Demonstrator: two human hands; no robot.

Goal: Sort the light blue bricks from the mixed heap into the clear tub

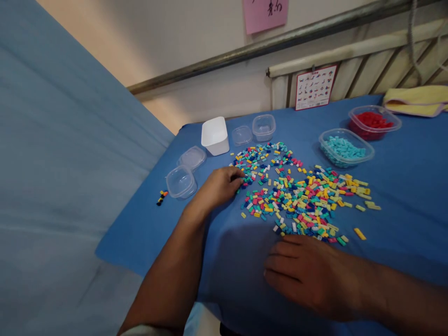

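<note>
A spread of small plastic building blocks (297, 200) in yellow, blue, green, pink and white lies on the blue cloth. At its left edge is my left hand (222, 185), fingers curled together and tips down among the blocks; whatever they grip is hidden. My right hand (310, 275) rests palm down by the near edge of the spread, its fingers stretched out and holding nothing. One longer yellow block (360, 234) lies apart, to the right of that hand.
Behind the blocks stand a white tub (214, 135) and a small clear container (263, 127). Another clear container (181, 181) is left of my left hand. At right are tubs of turquoise blocks (345, 148) and red blocks (373, 120), near a yellow cloth (416, 100).
</note>
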